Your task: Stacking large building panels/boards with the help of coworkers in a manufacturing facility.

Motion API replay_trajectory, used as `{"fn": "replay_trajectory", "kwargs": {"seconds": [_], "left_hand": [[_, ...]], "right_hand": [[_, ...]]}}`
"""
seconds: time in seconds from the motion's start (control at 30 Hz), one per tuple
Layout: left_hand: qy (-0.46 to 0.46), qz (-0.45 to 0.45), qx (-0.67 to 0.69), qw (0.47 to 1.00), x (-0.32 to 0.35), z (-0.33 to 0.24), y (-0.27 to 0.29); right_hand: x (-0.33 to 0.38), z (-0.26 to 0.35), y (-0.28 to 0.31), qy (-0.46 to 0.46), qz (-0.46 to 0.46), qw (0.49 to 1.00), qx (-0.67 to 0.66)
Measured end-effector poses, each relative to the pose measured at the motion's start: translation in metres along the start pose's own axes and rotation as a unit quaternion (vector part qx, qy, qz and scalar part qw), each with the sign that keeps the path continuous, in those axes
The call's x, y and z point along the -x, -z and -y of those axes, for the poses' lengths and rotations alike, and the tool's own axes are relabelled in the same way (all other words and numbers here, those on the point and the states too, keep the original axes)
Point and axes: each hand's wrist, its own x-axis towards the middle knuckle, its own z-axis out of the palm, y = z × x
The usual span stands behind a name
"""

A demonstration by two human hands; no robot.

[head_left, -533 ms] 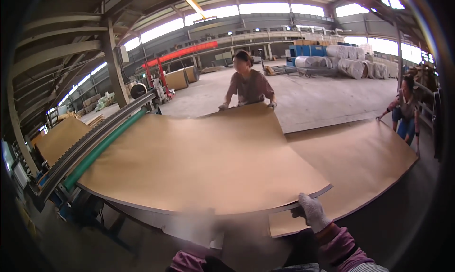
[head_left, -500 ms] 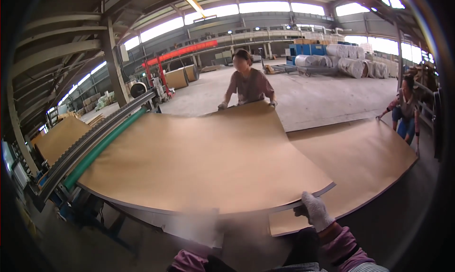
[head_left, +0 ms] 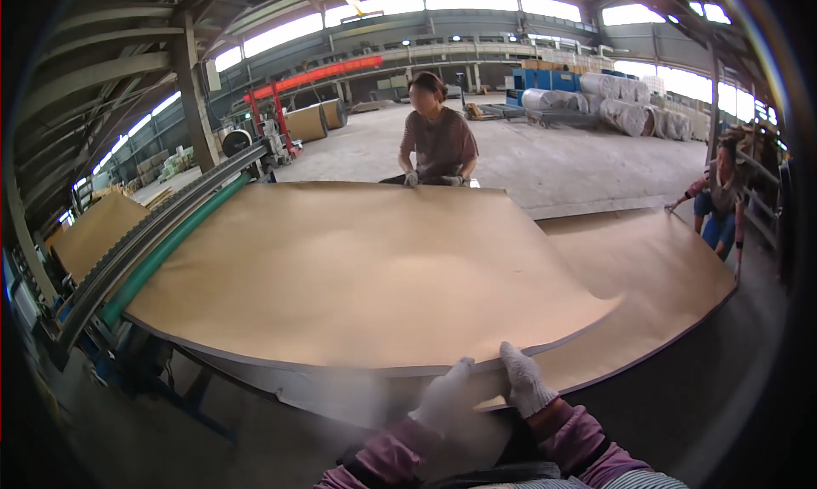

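both forearms come up from the lower edge in purple-pink sleeves, close together. each hand wears a white glove. the left hand (head_left: 444, 395) is blurred, fingers reaching upward. the right hand (head_left: 525, 381) is sharper, fingers curled forward in a grip.

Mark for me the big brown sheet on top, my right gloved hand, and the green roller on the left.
brown sheet (head_left: 366, 276): head view, middle of its top face.
right hand (head_left: 526, 383): head view, back of the white glove.
green roller (head_left: 174, 242): head view, mid-length of the tube.
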Motion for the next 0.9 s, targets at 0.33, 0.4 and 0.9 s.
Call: {"fn": "replay_trajectory", "kwargs": {"seconds": [0.33, 0.4, 0.9], "left_hand": [[-0.185, -0.027, 0.158, 0.970, -0.047, 0.027, 0.153], [-0.073, 0.013, 0.192, 0.979, -0.006, -0.016, 0.088], [-0.230, -0.199, 0.151, 0.941, 0.013, -0.078, 0.214]], "right_hand": [[0.007, 0.066, 0.070, 0.041, -0.080, 0.986, 0.142], [0.016, 0.067, 0.065, 0.034, -0.077, 0.993, 0.082], [0.008, 0.084, 0.057, 0.052, -0.172, 0.965, 0.190]]}}
